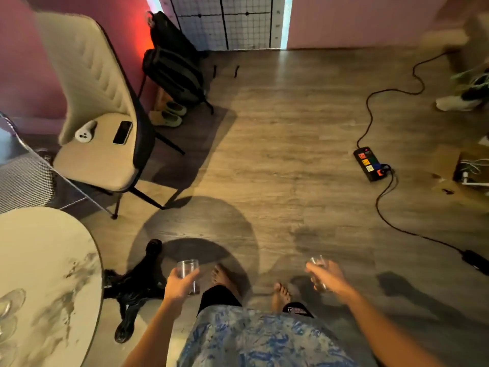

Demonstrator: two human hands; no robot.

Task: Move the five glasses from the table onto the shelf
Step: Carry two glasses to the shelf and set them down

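Head view: person stands barefoot on wood floor [277, 144], looking down. Left hand [180, 284] wrapped around a clear glass [188, 270], held upright at waist level, fingers closed on its side. Right hand [326, 276] gripping a second glass [317, 263], tilted, partly hidden by the fingers. Both glasses are off the table, carried over the floor, well apart from each other. Round marble-look table [50, 274] at lower left, black base legs showing beneath. More clear glasses [8, 308] sit at the table's left edge, cut off by the frame; count unclear. Beige chair [98, 144] behind the table, with a phone [122, 132] and a white controller [85, 131] on the seat. Black backpack [174, 72] against the pink wall, shoes [169, 113] below it. Power strip [370, 164] with coloured sockets on the floor at right, black cable running from it. Wire grid panel [225, 22] at top centre. Cannot tell if it's a shelf.
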